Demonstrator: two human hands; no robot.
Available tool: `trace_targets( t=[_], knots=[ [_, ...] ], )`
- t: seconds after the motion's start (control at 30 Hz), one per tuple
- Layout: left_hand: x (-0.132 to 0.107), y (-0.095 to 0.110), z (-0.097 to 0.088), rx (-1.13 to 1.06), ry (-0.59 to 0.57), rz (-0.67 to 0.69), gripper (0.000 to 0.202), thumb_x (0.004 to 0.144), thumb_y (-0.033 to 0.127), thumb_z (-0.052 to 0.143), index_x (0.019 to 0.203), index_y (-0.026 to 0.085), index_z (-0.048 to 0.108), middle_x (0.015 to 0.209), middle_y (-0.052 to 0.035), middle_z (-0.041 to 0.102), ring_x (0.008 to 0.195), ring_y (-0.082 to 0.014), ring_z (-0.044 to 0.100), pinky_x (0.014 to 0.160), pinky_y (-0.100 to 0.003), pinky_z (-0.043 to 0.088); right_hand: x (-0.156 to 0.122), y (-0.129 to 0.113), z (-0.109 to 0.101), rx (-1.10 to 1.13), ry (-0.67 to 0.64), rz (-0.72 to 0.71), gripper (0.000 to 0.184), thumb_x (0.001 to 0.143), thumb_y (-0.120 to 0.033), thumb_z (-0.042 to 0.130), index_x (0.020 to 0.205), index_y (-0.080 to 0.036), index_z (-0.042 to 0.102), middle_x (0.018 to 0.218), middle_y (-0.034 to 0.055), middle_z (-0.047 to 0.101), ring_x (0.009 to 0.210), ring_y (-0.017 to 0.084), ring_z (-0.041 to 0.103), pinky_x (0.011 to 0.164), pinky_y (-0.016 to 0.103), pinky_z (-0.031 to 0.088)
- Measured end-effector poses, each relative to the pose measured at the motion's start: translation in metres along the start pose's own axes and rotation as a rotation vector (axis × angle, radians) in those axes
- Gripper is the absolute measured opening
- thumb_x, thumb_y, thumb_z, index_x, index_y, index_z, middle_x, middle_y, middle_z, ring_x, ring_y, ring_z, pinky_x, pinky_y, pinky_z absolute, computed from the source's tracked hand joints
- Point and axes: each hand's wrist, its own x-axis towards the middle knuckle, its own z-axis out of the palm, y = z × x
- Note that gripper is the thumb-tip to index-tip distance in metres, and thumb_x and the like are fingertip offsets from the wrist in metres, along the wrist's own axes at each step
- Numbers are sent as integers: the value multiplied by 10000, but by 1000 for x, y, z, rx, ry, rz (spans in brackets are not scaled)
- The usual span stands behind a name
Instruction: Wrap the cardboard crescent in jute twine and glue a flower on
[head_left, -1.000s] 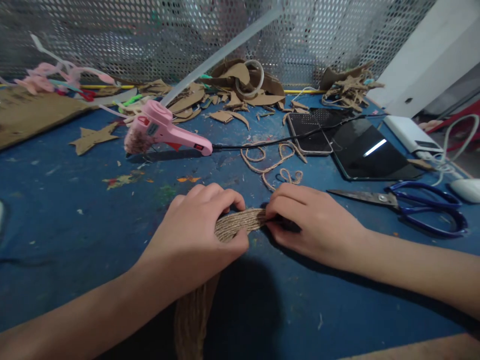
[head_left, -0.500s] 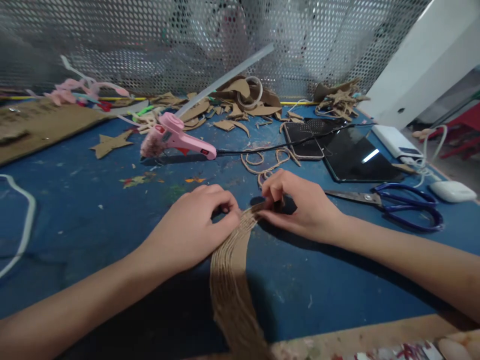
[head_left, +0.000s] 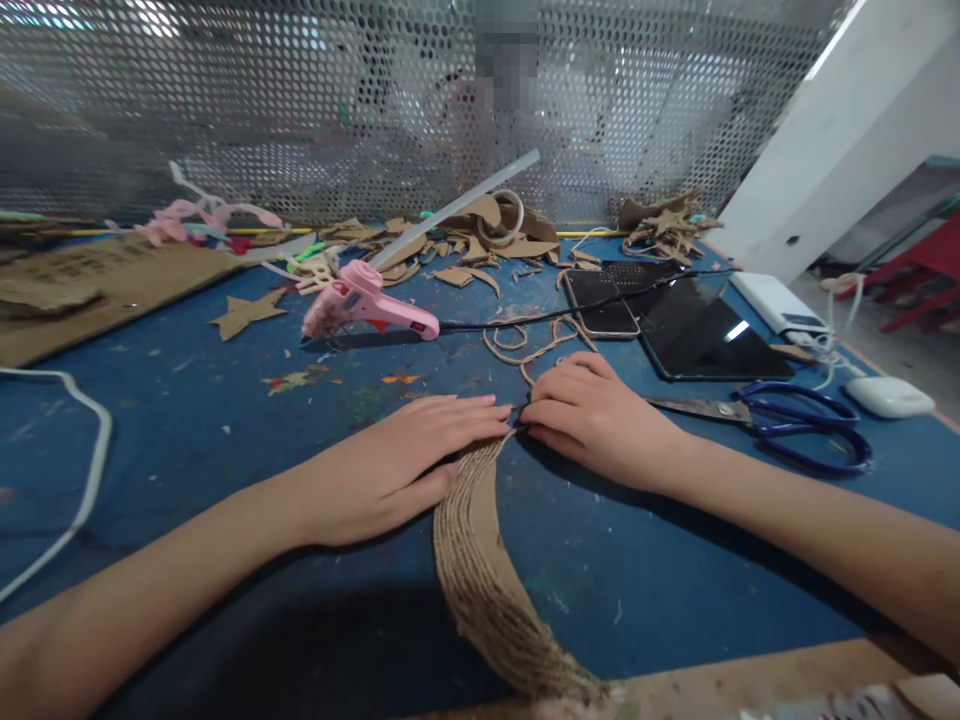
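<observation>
I look down on a blue, paint-marked tabletop (head_left: 622,560) spreading beneath both sets of fingers. Well beyond them a perforated metal screen (head_left: 262,120) closes off the back, with cardboard scraps (head_left: 465,250) heaped along its foot. To the far right of the fingers I get a white pillar (head_left: 847,140) and something red (head_left: 911,285) beyond the table.

I have the left hand (head_left: 397,465) lying low, palm down, its fingers stretched out nearly together over the upper end of a twine-covered cardboard curve (head_left: 480,570), without gripping it. That curve sweeps from under those fingertips toward the near table edge. The right hand (head_left: 600,420) faces it, wrist low, fingers bent inward at the curve's tip; I can't tell what they pinch. Just right of its knuckles lie blue-handled scissors (head_left: 787,425); beyond the left fingers rests a pink glue gun (head_left: 367,305).
</observation>
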Motion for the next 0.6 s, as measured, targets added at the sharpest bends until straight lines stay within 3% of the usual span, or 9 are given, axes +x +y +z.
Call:
trace_targets(
  t=[0.13, 0.33, 0.53, 0.6],
  knots=[
    [1, -5, -5, 0, 14, 66, 534, 857, 180, 506, 1377, 278, 432, 1430, -53, 489, 1310, -230, 441, 1109, -415, 325, 1, -2, -1, -106, 33, -39, 273, 966, -233, 443, 810, -158, 653, 702, 27, 601, 715, 164, 520, 869, 352, 344],
    [-3, -7, -13, 18, 12, 112, 509, 809, 194, 542, 1311, 262, 494, 1310, -67, 582, 1213, -248, 509, 1073, -425, 353, 1, -9, -6, -87, 108, -110, 256, 951, -214, 460, 767, -165, 632, 651, 2, 595, 600, 130, 484, 771, 310, 346],
    [-6, -10, -11, -45, -50, 202, 658, 789, 169, 539, 1416, 298, 388, 1469, -31, 445, 1408, -254, 298, 1158, -440, 243, 1, -11, -6, -88, 89, -131, 279, 949, -217, 460, 701, -163, 577, 638, 2, 592, 590, 125, 488, 746, 303, 342],
    [-7, -9, -10, -71, -71, 212, 686, 786, 183, 550, 1431, 309, 355, 1459, -16, 460, 1400, -240, 318, 1170, -435, 214, 1, -10, -5, -62, 78, -115, 271, 952, -220, 457, 711, -166, 569, 655, 5, 613, 607, 127, 504, 757, 304, 344]
  ],
)
